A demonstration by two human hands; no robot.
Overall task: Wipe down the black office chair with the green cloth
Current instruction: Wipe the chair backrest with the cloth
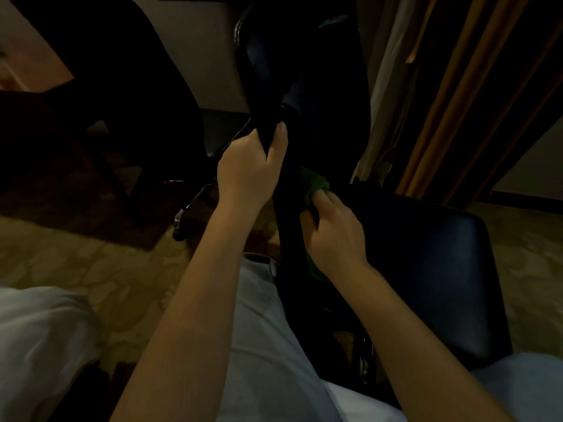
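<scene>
Grips the black office chair (426, 263) by its back edge with left hand (249, 169), fingers (281, 138) curled round it. Presses green cloth (315, 182) into the seat-back crease with right hand (335, 236), fingers clamped on it. Risks swivelling the chair or dropping the cloth if pushed hard.

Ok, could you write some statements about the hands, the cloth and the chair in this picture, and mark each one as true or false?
1. The left hand grips a black part of the office chair. True.
2. The green cloth lies on the floor. False: the right hand holds it bunched at the chair.
3. Both hands hold the cloth. False: only the right hand does; the left hand's fingers curl around the chair.
4. A curtain hangs beyond the chair, on the right. True.
5. The chair seat is bright red. False: it is dark, black.
</scene>
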